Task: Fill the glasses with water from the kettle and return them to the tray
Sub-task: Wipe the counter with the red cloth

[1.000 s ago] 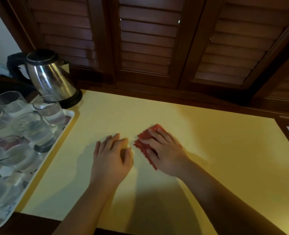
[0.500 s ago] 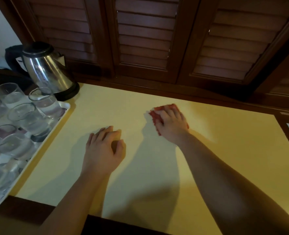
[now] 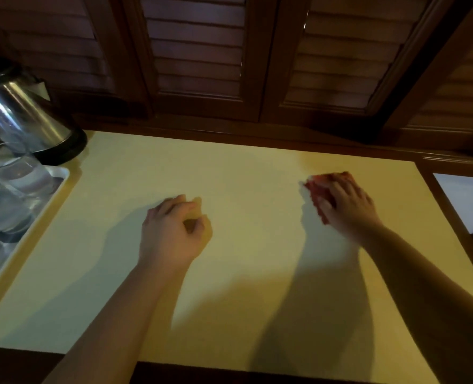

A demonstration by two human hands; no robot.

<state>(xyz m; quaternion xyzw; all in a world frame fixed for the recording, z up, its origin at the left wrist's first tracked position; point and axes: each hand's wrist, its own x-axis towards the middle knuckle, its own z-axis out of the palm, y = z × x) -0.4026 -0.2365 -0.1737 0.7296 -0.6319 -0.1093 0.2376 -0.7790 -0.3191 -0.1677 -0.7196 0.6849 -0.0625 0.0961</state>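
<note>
A steel kettle (image 3: 21, 117) with a black base stands at the back left. In front of it a white tray (image 3: 62, 184) holds several clear glasses (image 3: 16, 173), partly cut off by the left edge of the view. My left hand (image 3: 171, 231) rests on the yellow tabletop (image 3: 243, 167) near the middle, fingers loosely curled and holding nothing. My right hand (image 3: 349, 203) is far to the right, fingers bent over a bunched red cloth (image 3: 314, 187) that it presses on the tabletop. Both hands are well away from the tray and kettle.
Dark wooden shutters (image 3: 202, 51) rise right behind the table's back edge. A dark wood frame borders the tabletop on the right, with a pale surface (image 3: 465, 200) beyond it. The near edge of the table is dark wood.
My right hand has slid the red cloth from beside my left hand out to the far right of the tabletop. My left hand has stayed in place.
</note>
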